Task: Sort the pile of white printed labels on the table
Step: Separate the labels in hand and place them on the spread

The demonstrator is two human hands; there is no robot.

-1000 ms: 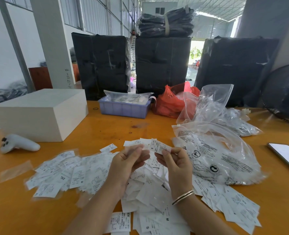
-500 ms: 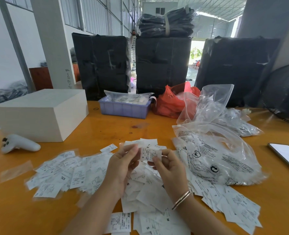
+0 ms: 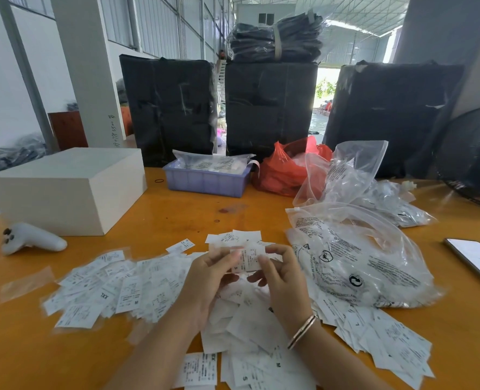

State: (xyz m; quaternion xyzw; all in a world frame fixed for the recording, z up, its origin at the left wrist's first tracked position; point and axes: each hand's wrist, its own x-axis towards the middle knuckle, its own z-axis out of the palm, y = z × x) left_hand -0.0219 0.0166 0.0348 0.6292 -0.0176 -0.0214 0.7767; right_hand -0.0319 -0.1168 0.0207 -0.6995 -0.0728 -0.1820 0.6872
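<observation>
Head view: both hands, left [image 3: 210,273] and right [image 3: 282,273], pinched 1 label [image 3: 248,258] raised above the pile [image 3: 137,285], likely to read its size; pile lay spread on table [image 3: 176,215].

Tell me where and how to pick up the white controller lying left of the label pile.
Grip the white controller round its smooth handle, the end pointing right toward the labels. Come from above: it lies flat on the table, and the white box stands close behind it.
</observation>
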